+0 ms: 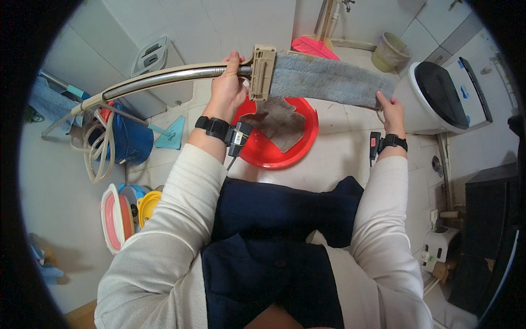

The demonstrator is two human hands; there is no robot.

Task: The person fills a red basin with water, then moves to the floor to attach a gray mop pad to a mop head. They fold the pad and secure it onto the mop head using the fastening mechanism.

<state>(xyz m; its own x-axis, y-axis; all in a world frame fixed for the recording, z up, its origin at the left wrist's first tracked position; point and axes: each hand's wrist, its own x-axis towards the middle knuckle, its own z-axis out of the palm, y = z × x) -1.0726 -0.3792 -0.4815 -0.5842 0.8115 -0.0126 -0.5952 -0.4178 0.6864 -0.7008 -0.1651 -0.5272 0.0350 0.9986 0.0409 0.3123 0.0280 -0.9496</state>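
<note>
A flat mop is held up across the far part of the head view. My left hand (229, 88) is closed round its metal pole (181, 78), just left of the beige squeezing head (263, 74). From that head a grey-blue mop pad (329, 79) stretches to the right. Its far right corner is pinched between the fingers of my right hand (391, 112). Below the pad a red basin (274, 159) rests on the floor, partly hidden by the mop. Something grey-brown (282, 126) shows inside it; I cannot tell whether it is cloth or dirty water.
A toilet (419, 109) with a black lid stands at the right, a bin (390, 52) behind it. At the far wall leans a pink broom (316, 48). On the left are a blue bucket (131, 140) with a hose, and several basins, including a pink one (113, 217).
</note>
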